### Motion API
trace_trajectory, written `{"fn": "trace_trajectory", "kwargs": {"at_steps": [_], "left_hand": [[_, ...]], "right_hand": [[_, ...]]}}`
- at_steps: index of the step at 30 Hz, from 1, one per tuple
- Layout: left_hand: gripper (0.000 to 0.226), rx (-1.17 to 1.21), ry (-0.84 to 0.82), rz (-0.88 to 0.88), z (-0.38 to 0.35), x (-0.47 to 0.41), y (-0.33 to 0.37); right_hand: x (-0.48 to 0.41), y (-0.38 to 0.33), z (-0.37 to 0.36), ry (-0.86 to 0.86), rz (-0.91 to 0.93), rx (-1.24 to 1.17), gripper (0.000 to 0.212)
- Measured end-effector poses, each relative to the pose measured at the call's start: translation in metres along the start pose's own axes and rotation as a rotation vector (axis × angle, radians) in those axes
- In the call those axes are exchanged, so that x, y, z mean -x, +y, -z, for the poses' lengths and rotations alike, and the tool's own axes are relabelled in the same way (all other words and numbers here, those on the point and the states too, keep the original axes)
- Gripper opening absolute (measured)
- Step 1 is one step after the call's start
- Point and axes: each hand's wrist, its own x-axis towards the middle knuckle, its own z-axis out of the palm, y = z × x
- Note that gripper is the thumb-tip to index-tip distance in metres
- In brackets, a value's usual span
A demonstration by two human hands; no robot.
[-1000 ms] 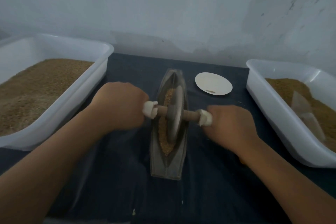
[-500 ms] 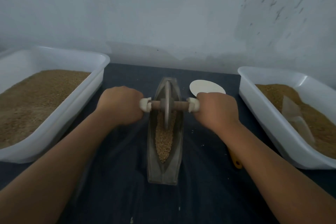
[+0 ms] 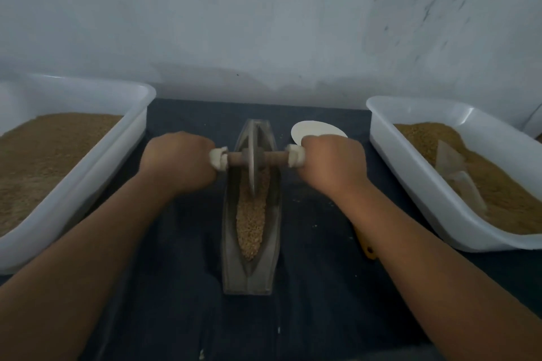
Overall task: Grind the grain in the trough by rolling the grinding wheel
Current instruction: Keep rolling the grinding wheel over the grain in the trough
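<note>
I have the grinding wheel [image 3: 252, 161] standing on edge in the far half of the trough [image 3: 252, 272], just above centre frame, with its rim down in the grain [image 3: 250, 220]. The trough is a narrow, boat-shaped channel running away from me down the middle of the dark counter [image 3: 308, 287]. The grain fills its hollow from under the wheel back toward the near end.

A wooden axle [image 3: 269, 158] passes through the wheel and sticks out on both sides. My left hand [image 3: 179, 161] is wrapped in a fist round the left end and my right hand [image 3: 333, 164] round the right end, knuckles up. A white wrapping [image 3: 218, 158] shows on the axle beside each fist. Both forearms come in from the bottom corners of the frame.

At the left edge a white tub [image 3: 88, 179] holds a bed of brown grain. A second white tub [image 3: 410, 184] at the right holds more, with a clear scoop [image 3: 457, 173] lying in it. A pale round dish [image 3: 311, 130] sits just behind my right hand. A small yellow object [image 3: 365, 246] peeks out from under my right forearm; I cannot tell what it is.
</note>
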Motion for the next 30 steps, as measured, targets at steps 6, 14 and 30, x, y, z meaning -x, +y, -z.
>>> {"fn": "trace_trajectory", "kwargs": {"at_steps": [6,14,30], "left_hand": [[0.023,-0.12,-0.017,-0.156,0.019,0.028,0.0],[0.026,-0.09,-0.01,-0.132,0.013,0.034,-0.001],[0.037,-0.144,0.152,-0.193,0.001,0.06,-0.01]], "right_hand": [[0.051,0.004,0.007,-0.091,-0.023,-0.123,0.041],[0.054,0.009,0.006,-0.009,0.01,-0.116,0.044],[0.074,0.008,0.018,0.006,0.06,-0.142,0.036]]}}
